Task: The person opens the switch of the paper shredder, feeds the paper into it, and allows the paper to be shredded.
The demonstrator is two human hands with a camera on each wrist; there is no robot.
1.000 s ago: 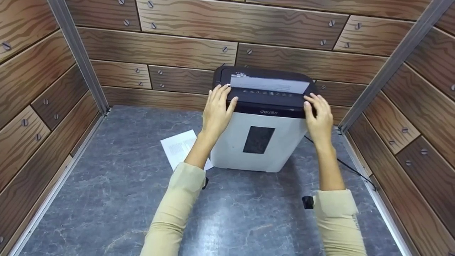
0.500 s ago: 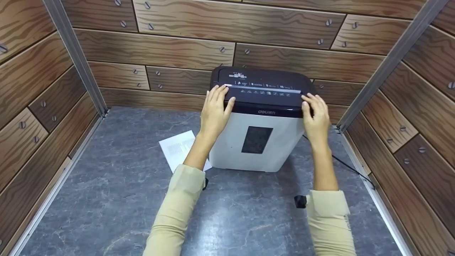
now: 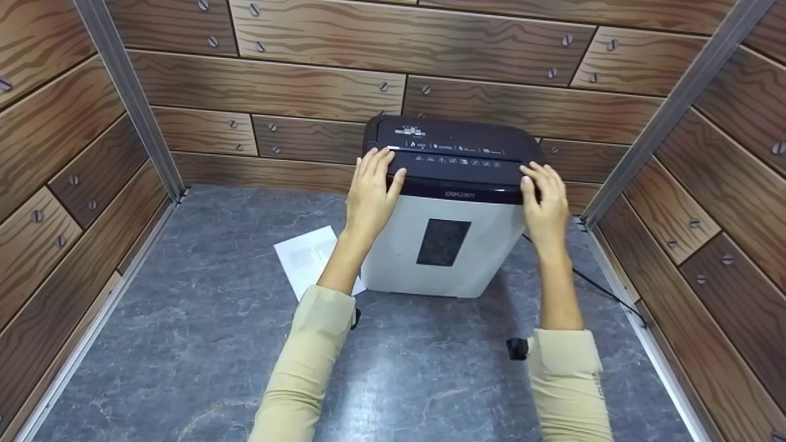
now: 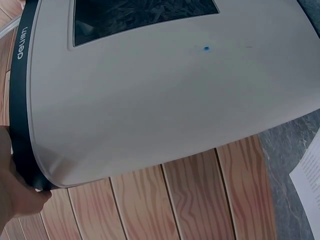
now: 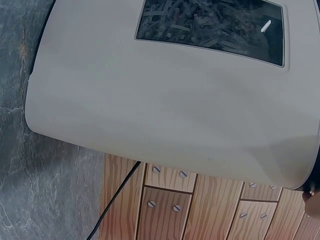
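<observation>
A paper shredder [image 3: 393, 252] with a pale grey bin and a dark top stands upright on the floor. My left hand [image 3: 371, 193] rests on the left end of its top, fingertips beside the slot [image 3: 454, 153]. At the opposite end my right hand [image 3: 548, 199] lies over the corner, its fingers loosely bent on the dark edge. No paper shows above the slot. Shredded strips fill the bin window [image 5: 210, 25] in the right wrist view. The left wrist view has part of the left hand [image 4: 20, 192] at the dark rim.
A printed sheet of paper [image 3: 304, 255] lies on the floor left of the shredder, partly hidden behind the left forearm. A black cable [image 3: 608, 291] runs along the floor toward the right wall. Wood-patterned walls [image 3: 319, 86] enclose the back and sides.
The paper that stood up from the slot has sunk down into the shredder and is out of sight. Both hands have stayed at the top's two ends.
</observation>
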